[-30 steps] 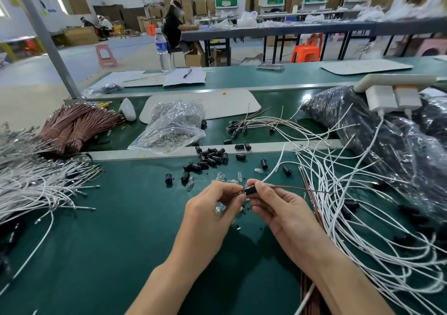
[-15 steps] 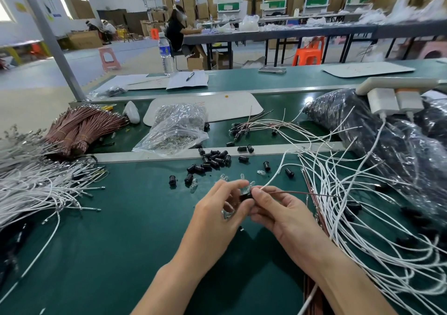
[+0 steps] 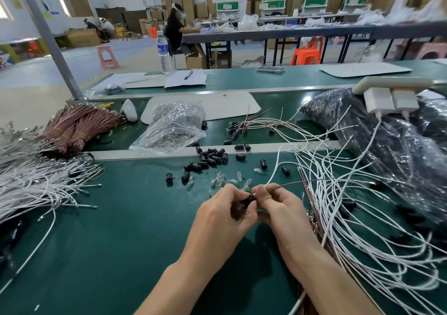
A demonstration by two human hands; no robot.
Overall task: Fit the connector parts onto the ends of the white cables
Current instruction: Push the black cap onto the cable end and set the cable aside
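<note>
Head view, left hand (image 3: 221, 218), right hand (image 3: 284, 209) pinching black connector (image 3: 249, 198), perhaps plastic

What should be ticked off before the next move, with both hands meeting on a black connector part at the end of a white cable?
1. Part held: ok, the left hand pinches the black connector part at its fingertips.
2. Cable held: ok, the right hand pinches the white cable, which leaves its fingertips beside a brown wire.
3. Cable end seated in the part: cannot tell, the fingers hide the joint.
4. Supply of spare black parts: ok, a loose heap lies on the table beyond the hands.
5. Cable free of the tangle of white cables: cannot tell.
</note>
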